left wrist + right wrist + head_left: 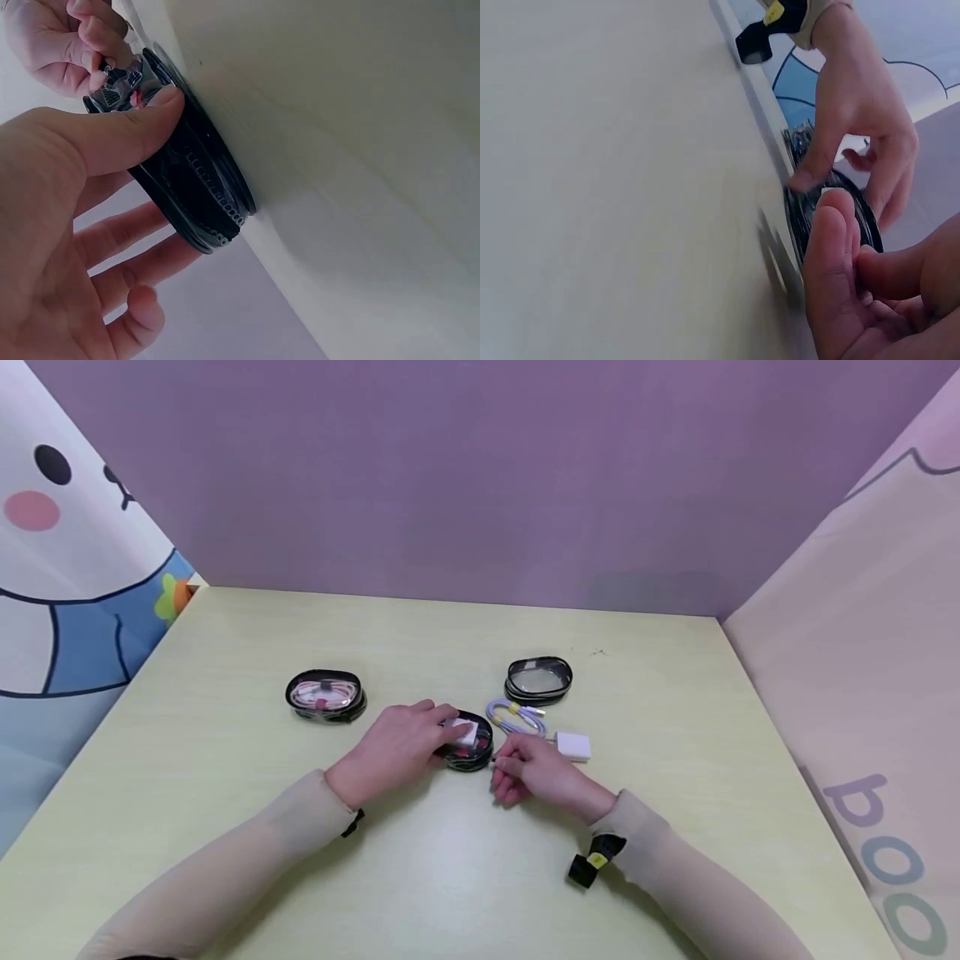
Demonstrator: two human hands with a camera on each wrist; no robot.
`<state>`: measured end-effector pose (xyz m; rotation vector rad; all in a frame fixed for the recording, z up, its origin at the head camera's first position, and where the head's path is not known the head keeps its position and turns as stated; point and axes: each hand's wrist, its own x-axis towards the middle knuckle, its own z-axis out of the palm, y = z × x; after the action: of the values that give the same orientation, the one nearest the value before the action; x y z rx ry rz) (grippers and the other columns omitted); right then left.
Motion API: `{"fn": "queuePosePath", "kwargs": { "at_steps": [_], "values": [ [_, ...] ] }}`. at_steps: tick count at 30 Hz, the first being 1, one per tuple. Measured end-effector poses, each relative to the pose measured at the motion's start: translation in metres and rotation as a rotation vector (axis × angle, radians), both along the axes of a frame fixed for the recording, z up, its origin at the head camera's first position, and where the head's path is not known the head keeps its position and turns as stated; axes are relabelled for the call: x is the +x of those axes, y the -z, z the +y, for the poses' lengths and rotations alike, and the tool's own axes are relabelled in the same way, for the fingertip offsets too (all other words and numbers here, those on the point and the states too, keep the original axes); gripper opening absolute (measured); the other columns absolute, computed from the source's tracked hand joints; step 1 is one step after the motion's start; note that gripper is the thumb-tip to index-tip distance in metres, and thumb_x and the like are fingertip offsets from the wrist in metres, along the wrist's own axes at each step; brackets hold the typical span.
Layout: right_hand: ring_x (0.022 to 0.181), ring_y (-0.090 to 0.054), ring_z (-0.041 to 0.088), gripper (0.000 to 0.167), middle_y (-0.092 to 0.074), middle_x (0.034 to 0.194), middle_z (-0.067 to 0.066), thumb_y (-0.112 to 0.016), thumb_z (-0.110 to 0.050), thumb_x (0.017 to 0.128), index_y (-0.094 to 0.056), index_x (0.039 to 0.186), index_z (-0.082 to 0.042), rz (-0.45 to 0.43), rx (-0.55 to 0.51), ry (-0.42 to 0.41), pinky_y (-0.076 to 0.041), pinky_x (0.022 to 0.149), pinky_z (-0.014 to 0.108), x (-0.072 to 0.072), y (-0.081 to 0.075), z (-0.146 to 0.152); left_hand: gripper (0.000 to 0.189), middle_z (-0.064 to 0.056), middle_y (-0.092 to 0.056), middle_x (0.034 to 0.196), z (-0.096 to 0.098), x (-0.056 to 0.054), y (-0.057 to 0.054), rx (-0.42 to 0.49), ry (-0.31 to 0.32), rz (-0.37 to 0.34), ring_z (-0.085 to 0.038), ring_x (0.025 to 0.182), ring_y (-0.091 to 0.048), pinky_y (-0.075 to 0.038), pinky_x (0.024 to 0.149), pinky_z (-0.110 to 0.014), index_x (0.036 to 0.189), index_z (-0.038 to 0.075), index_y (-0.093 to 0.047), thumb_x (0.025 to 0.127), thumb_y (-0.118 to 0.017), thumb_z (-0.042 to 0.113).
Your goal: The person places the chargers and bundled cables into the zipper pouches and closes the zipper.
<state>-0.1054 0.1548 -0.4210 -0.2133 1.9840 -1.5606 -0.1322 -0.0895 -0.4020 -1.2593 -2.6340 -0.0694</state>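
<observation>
My left hand (397,743) holds a small oval black zip case (471,762) on the table, fingers behind it and thumb over the near side. A white block (467,737) and something red show inside this case. Zipper teeth run along its side in the left wrist view. At the case's right end, my right hand (542,770) pinches a small dark zipper pull (107,64) between thumb and fingertips. Just beyond the right hand lie a coiled lilac cable (517,717) and a white charger block (573,746).
A second oval case (326,695), with a pink cable inside, lies to the left. Behind the lilac cable stands another clear-topped black case (538,680). A purple wall (465,485) rises at the table's back edge, with printed side panels left and right.
</observation>
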Motion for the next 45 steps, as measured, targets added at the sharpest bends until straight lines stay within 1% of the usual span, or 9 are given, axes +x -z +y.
{"fn": "queuePosePath", "kwargs": {
  "at_steps": [6, 12, 19, 26, 30, 33, 36, 41, 45],
  "values": [
    [0.074, -0.069, 0.023, 0.012, -0.069, 0.088, 0.016, -0.046, -0.002, 0.104, -0.054, 0.101, 0.006, -0.046, -0.035, 0.018, -0.059, 0.067, 0.037, 0.005, 0.002, -0.008, 0.051, -0.002, -0.065, 0.114, 0.002, 0.001, -0.001, 0.0, -0.028, -0.011, -0.021, 0.087, -0.062, -0.054, 0.056, -0.037, 0.123, 0.025, -0.072, 0.075, -0.088, 0.034],
    [0.072, -0.069, 0.02, 0.012, -0.069, 0.087, 0.015, -0.047, -0.003, 0.104, -0.055, 0.103, 0.007, -0.07, -0.041, 0.018, -0.059, 0.066, 0.035, 0.005, 0.006, -0.014, 0.05, -0.003, -0.065, 0.111, 0.004, -0.002, -0.001, -0.003, -0.039, -0.022, -0.021, 0.086, -0.061, -0.054, 0.055, -0.037, 0.123, 0.024, -0.072, 0.077, -0.087, 0.036],
    [0.076, -0.069, 0.022, 0.013, -0.068, 0.091, 0.016, -0.047, -0.005, 0.105, -0.055, 0.107, 0.006, -0.061, -0.049, 0.024, -0.059, 0.067, 0.036, 0.002, 0.008, -0.012, 0.053, -0.003, -0.065, 0.109, 0.002, -0.006, 0.0, -0.014, -0.034, -0.022, -0.021, 0.084, -0.06, -0.054, 0.058, -0.037, 0.124, 0.023, -0.072, 0.076, -0.087, 0.036],
    [0.078, -0.069, 0.023, 0.015, -0.069, 0.092, 0.015, -0.049, -0.008, 0.105, -0.057, 0.104, 0.005, -0.046, -0.055, 0.037, -0.059, 0.068, 0.038, 0.0, 0.004, -0.009, 0.052, -0.004, -0.065, 0.112, -0.001, -0.008, -0.001, -0.023, -0.021, -0.016, -0.023, 0.088, -0.061, -0.055, 0.06, -0.038, 0.124, 0.023, -0.071, 0.076, -0.087, 0.035],
    [0.08, -0.07, 0.024, 0.016, -0.069, 0.093, 0.015, -0.05, -0.009, 0.104, -0.058, 0.103, 0.004, -0.018, -0.042, 0.03, -0.059, 0.071, 0.039, -0.001, 0.0, -0.006, 0.054, -0.006, -0.065, 0.116, -0.006, -0.012, -0.001, -0.039, -0.052, -0.007, -0.025, 0.093, -0.062, -0.057, 0.064, -0.04, 0.126, 0.022, -0.07, 0.076, -0.087, 0.034],
    [0.083, -0.07, 0.027, 0.017, -0.068, 0.094, 0.016, -0.05, -0.01, 0.104, -0.058, 0.103, 0.005, 0.01, -0.029, 0.022, -0.059, 0.073, 0.04, -0.002, -0.003, -0.001, 0.056, -0.009, -0.064, 0.12, -0.01, -0.017, -0.001, -0.049, -0.078, -0.002, -0.026, 0.096, -0.063, -0.058, 0.066, -0.041, 0.128, 0.02, -0.069, 0.077, -0.087, 0.033],
    [0.084, -0.07, 0.029, 0.019, -0.068, 0.095, 0.016, -0.049, -0.011, 0.105, -0.058, 0.102, 0.005, 0.021, -0.03, 0.024, -0.059, 0.075, 0.041, -0.003, -0.006, 0.004, 0.058, -0.01, -0.064, 0.121, -0.012, -0.022, -0.001, -0.055, -0.093, -0.001, -0.027, 0.097, -0.062, -0.058, 0.066, -0.041, 0.131, 0.019, -0.068, 0.077, -0.086, 0.032],
    [0.083, -0.069, 0.029, 0.02, -0.066, 0.095, 0.018, -0.049, -0.013, 0.105, -0.057, 0.103, 0.005, 0.039, -0.058, 0.051, -0.059, 0.075, 0.043, -0.005, -0.01, 0.014, 0.058, -0.011, -0.063, 0.125, -0.017, -0.03, -0.002, -0.06, -0.13, -0.021, -0.029, 0.1, -0.06, -0.057, 0.067, -0.043, 0.133, 0.017, -0.066, 0.079, -0.086, 0.029],
    [0.084, -0.067, 0.029, 0.018, -0.065, 0.096, 0.018, -0.049, -0.01, 0.105, -0.056, 0.104, 0.006, 0.079, -0.059, 0.067, -0.059, 0.076, 0.043, -0.008, -0.013, 0.024, 0.058, -0.012, -0.062, 0.127, -0.023, -0.036, -0.006, -0.062, -0.168, -0.045, -0.03, 0.102, -0.059, -0.057, 0.068, -0.043, 0.134, 0.015, -0.065, 0.08, -0.085, 0.028]
  ]
}}
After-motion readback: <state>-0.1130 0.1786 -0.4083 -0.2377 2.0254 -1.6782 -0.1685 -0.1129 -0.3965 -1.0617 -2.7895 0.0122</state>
